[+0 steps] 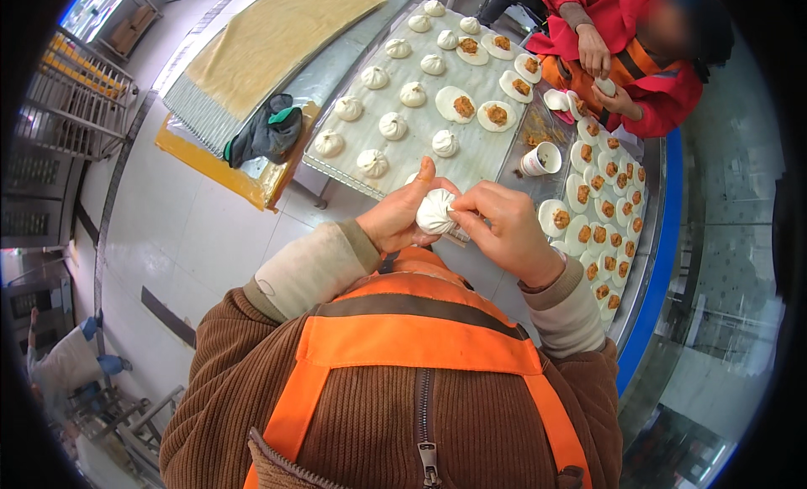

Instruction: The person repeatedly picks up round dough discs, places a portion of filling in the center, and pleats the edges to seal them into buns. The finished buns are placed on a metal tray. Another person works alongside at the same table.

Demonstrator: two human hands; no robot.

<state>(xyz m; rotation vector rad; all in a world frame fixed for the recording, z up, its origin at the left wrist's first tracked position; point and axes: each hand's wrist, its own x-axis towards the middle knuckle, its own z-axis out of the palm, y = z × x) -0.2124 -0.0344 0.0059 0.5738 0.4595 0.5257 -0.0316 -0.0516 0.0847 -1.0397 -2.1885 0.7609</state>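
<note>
A white pleated dough bun (435, 211) rests in my left hand (398, 214), its folds gathered at the top. My right hand (504, 224) pinches the dough at the bun's right side between thumb and fingertips. Beyond my hands lies a lined tray (378, 142) with several pleated buns (393, 126) in rows. Toward its right side are flat dough rounds (455, 104) topped with orange-brown filling. To the right of my right hand, many more filled rounds (579, 192) cover the worktop, some overlapping.
A paper cup (541, 159) lies tipped near smeared filling. Across the worktop, a co-worker (621, 66) in red sleeves holds a piece of dough. Left of the tray are dark gloves (268, 131) and a tan sheet (277, 41). Wheeled racks (75, 104) stand farther left; another person (69, 363) is lower left.
</note>
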